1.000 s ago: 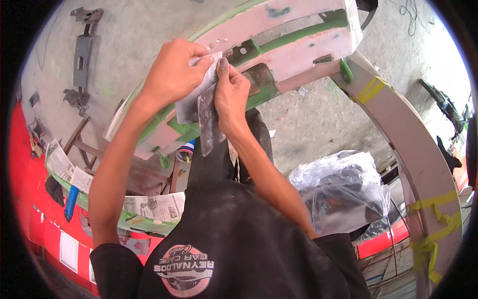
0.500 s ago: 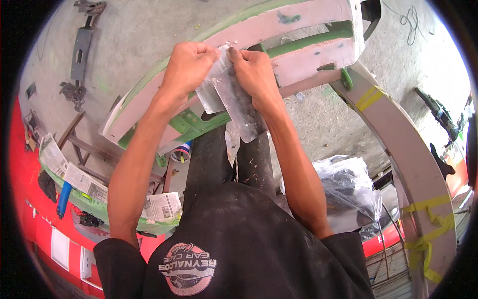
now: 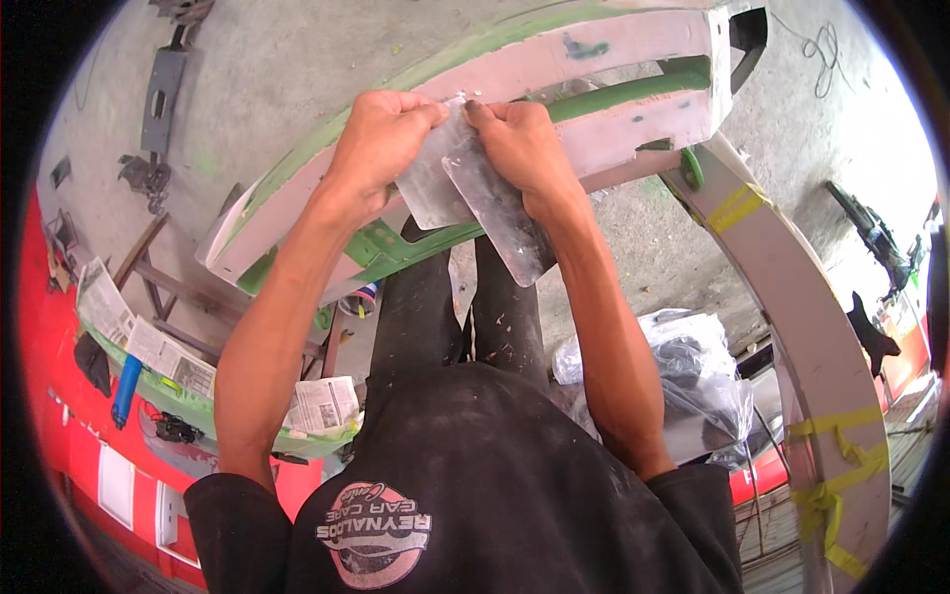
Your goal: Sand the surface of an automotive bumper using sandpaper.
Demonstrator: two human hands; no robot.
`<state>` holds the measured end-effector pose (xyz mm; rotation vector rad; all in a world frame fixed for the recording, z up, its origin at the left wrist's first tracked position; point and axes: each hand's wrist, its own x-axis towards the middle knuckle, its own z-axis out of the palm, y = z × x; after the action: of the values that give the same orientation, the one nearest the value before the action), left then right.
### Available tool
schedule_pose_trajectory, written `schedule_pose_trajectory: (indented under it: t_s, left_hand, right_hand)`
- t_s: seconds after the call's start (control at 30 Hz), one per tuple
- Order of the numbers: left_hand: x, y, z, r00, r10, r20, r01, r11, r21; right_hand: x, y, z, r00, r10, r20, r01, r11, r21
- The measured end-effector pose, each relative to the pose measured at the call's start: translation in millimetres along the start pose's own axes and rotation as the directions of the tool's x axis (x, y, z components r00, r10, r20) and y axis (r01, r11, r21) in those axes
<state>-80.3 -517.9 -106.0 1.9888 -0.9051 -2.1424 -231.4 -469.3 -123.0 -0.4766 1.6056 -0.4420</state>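
A translucent plastic spreader [image 3: 431, 186], flat and rectangular, is pinched at its far end by my left hand [image 3: 384, 141]. My right hand [image 3: 526, 147] is closed on a second see-through spreader [image 3: 498, 215], smeared grey. The two sheets lie close together, their far ends almost meeting between my thumbs, and their near ends hang toward me. Both hands are above a car bumper [image 3: 633, 45] with pinkish filler over green paint and long slots in it. Small crumbs of pale material show at the fingertips. Whether the sheets touch the bumper I cannot tell.
A second curved panel [image 3: 826, 342] with yellow tape runs down the right. Clear plastic wrapping [image 3: 683, 366] lies near my right elbow. On the left are a wooden stand [image 3: 183, 292], newspaper [image 3: 173, 356] over a green-edged panel, and a blue cylinder [image 3: 126, 391]. A grey metal part [image 3: 161, 99] lies on concrete.
Both hands have shifted slightly right, and the spreaders are spread a little further apart at their near ends. The bumper sits slightly lower in the picture. Both hands keep their hold.
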Motion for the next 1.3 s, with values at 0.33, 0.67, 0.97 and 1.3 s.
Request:
schedule_pose_trajectory:
  t_s: [0.33, 0.67, 0.97, 1.3]
  left_hand:
    - [-1, 4, 4, 0.999, -0.051, 0.013, 0.052, 0.992, -0.117]
    - [-5, 16, 12, 0.992, -0.123, -0.039, 0.112, 0.972, -0.207]
    - [0, 15, 11, 0.994, -0.103, -0.036, 0.094, 0.976, -0.198]
    - [4, -13, 15, 0.994, 0.013, -0.11, -0.041, 0.967, -0.252]
  right_hand:
    - [2, -8, -5, 0.996, 0.073, 0.06, -0.078, 0.994, 0.082]
    - [4, -14, -4, 0.991, 0.125, 0.038, -0.128, 0.985, 0.115]
    - [11, -9, -5, 0.998, 0.052, 0.028, -0.053, 0.998, 0.031]
    - [10, -12, -1, 0.989, -0.118, -0.087, 0.09, 0.957, -0.275]
